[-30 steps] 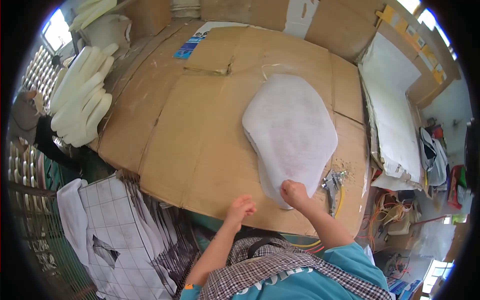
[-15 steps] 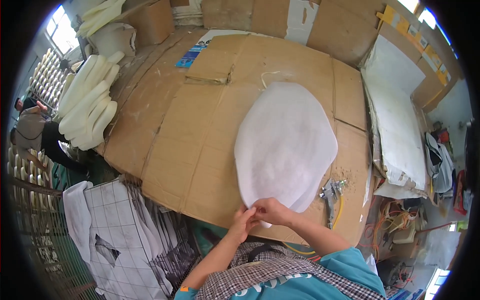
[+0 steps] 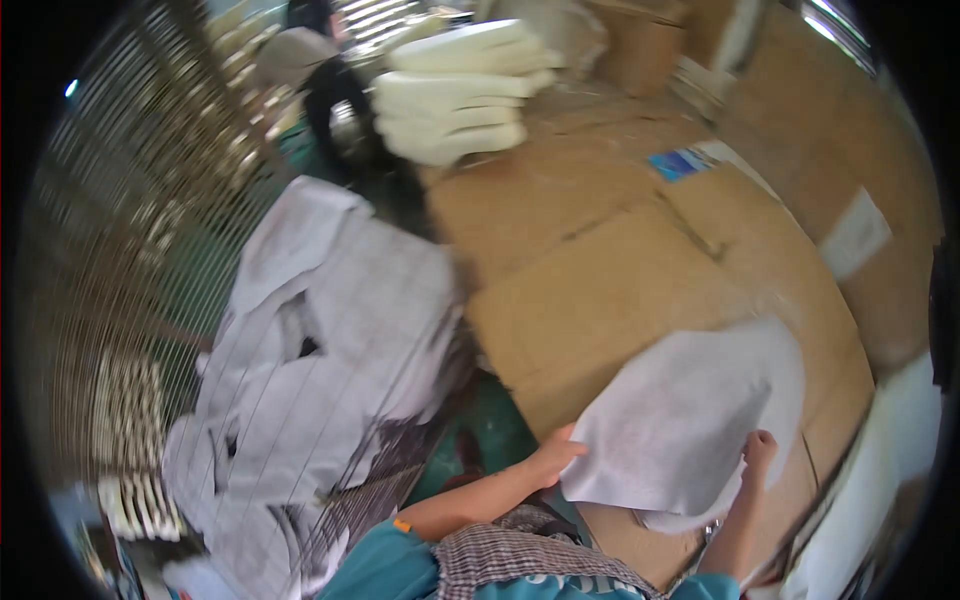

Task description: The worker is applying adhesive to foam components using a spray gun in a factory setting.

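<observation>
A pale, greyish-white cut piece of felt-like cloth (image 3: 665, 430) hangs between my hands, over the near part of the cardboard-covered table. My left hand (image 3: 555, 457) pinches its left edge with the thumb on top. On the opposite edge, my right hand (image 3: 760, 450) is closed with the fingers curled round the cloth. Beneath it lies a second similar cloth piece (image 3: 788, 375), showing along the far right and at the near edge. Beside my right forearm, a spray gun (image 3: 711, 530) is mostly hidden.
To the left, a wire rack (image 3: 340, 470) carries several similar cloth pieces (image 3: 375, 285). Cream foam pieces (image 3: 450, 110) are stacked at the table's far left corner. Brown cardboard (image 3: 570, 330) covers the table. Another person (image 3: 335, 95) is blurred in the far left background.
The view has swung left toward the rack. My hands, together at the cloth's near end before, are now wide apart on opposite edges, and the upper piece is lifted off the lower one.
</observation>
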A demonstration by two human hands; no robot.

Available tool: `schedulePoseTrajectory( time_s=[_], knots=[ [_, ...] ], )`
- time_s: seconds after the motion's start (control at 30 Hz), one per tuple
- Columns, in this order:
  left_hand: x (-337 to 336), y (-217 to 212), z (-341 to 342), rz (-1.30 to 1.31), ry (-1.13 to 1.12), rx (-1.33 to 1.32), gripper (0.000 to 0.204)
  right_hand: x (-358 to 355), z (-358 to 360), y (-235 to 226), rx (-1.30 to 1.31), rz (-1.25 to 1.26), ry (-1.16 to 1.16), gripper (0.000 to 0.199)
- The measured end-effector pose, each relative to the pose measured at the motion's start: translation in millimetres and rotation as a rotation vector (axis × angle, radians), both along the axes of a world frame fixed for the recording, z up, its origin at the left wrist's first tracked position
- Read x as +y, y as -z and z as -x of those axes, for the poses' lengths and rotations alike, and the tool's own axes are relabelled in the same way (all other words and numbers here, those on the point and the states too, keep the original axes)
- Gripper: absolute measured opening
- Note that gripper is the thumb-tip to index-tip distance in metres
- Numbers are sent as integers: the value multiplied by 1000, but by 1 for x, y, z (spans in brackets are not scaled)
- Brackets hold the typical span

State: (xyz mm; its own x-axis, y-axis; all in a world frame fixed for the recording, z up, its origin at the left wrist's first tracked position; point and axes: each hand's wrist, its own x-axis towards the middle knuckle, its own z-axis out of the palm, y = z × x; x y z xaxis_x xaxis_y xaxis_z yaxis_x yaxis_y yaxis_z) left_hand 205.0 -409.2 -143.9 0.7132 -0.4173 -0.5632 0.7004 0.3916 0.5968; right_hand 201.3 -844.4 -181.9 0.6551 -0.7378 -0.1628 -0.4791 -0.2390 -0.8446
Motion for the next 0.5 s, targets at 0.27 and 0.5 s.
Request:
schedulePoseTrajectory(
  time_s=[0.27,0.5],
  knots=[
    [182,-109,-72,123,-420,-233,45,241,-195,-135,-388,-454,-538,2],
    [356,-173,-27,-100,-968,-473,44,473,-301,-214,-520,-675,-922,6]
  ],
)
